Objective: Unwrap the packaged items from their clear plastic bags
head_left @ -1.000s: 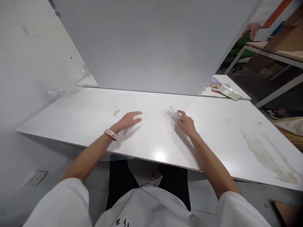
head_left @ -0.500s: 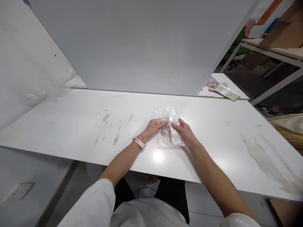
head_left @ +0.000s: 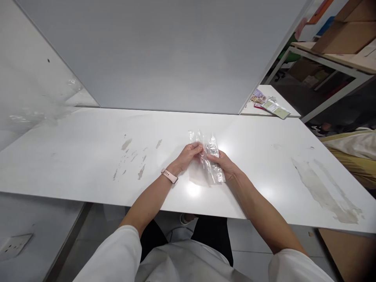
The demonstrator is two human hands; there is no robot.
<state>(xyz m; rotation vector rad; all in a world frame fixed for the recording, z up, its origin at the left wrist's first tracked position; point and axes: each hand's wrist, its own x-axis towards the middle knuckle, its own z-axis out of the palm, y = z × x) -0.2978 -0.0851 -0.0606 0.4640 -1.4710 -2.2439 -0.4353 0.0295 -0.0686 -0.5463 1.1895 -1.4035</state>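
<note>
A clear, shiny plastic bag [head_left: 216, 172], creased and partly folded, is held between my two hands just over the white table [head_left: 88, 156]. My left hand [head_left: 189, 154] pinches the bag's left part between thumb and fingers; a pink band circles that wrist. On the bag's right side, my right hand [head_left: 223, 161] grips it with the thumb on top and the fingers behind. The fingertips of the right hand are hidden behind the plastic.
A tall grey panel [head_left: 173, 58] stands along the table's far edge. Several small packets [head_left: 276, 109] lie on a white surface behind it at right. Crumpled clear plastic [head_left: 32, 115] is at far left. Cardboard boxes [head_left: 343, 37] sit on a shelf at upper right.
My left hand came in from the left and took hold of the bag. Both hands then spread and bent the plastic. The view has turned slightly to the right.
</note>
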